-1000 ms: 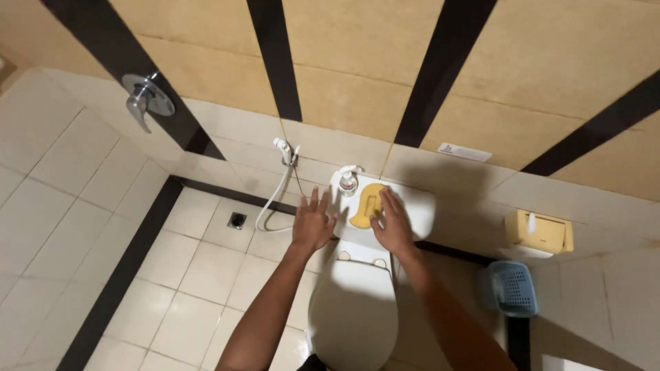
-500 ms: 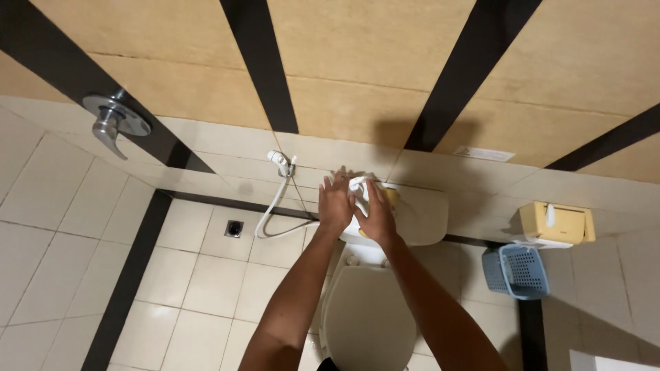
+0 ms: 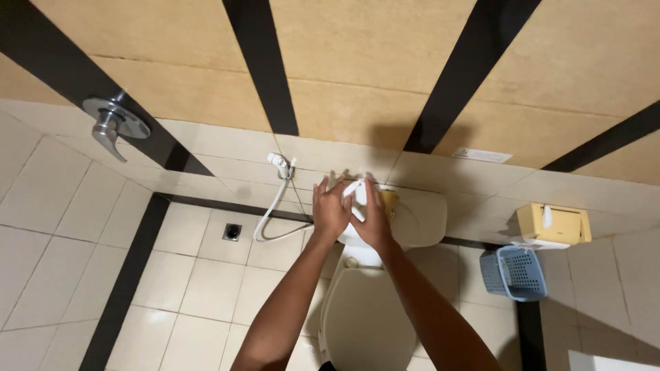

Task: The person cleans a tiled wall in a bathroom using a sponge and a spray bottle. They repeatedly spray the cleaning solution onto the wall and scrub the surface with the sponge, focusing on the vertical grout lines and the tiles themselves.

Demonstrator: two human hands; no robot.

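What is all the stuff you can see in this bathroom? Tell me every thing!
white ceramic toilet tank: one, white, against the wall at centre
white toilet lid: one, white, closed, below the tank
white paper-like item: one, white, between the two hands over the tank
yellow object: one, yellow, on the tank, mostly hidden
white spray hose: one, white, on the wall left of the tank
chrome wall lever: one, silver, upper left
metal floor drain: one, grey, floor at left
yellow tissue dispenser: one, yellow, wall at right
blue plastic basket: one, blue, right of the toilet
left hand: one, on the white item
right hand: one, on the white item
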